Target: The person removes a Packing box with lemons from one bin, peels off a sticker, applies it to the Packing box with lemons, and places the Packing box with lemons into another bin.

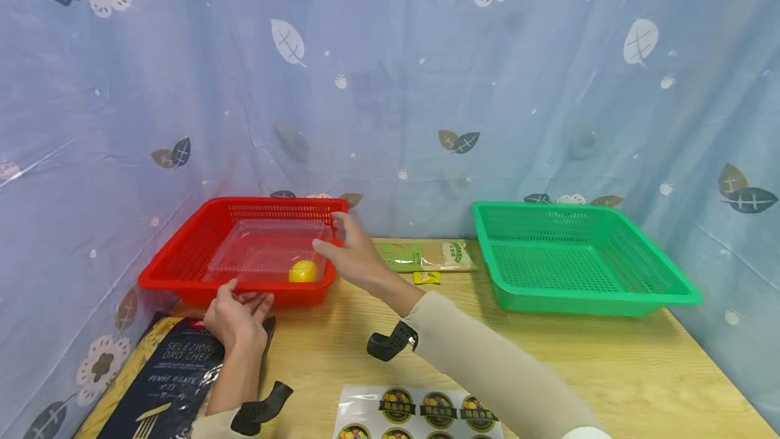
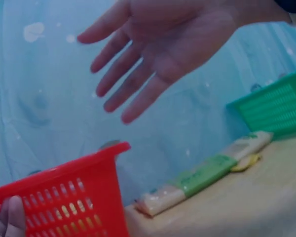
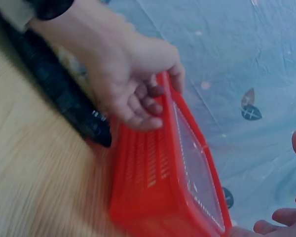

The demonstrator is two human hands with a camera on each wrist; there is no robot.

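Note:
A red plastic basket (image 1: 237,285) stands at the back left of the table. In it lie a clear plastic box (image 1: 268,249) and a round yellow thing (image 1: 302,271) near the front right corner. My left hand (image 1: 237,320) holds the basket's front rim, thumb over the top and fingers curled below, as the right wrist view also shows. At the right side of the basket is my right hand (image 1: 353,249), its fingers spread and fairly straight. The left wrist view shows its palm apart from the rim; in the right wrist view its fingers are partly cut off.
A green basket (image 1: 588,307) stands at the back right. Between the baskets lie a long noodle packet (image 1: 405,256) and a small yellow packet (image 1: 427,278). A dark penne bag (image 1: 177,371) lies front left, and a sticker sheet (image 1: 365,402) front centre. A patterned curtain (image 1: 390,120) hangs behind.

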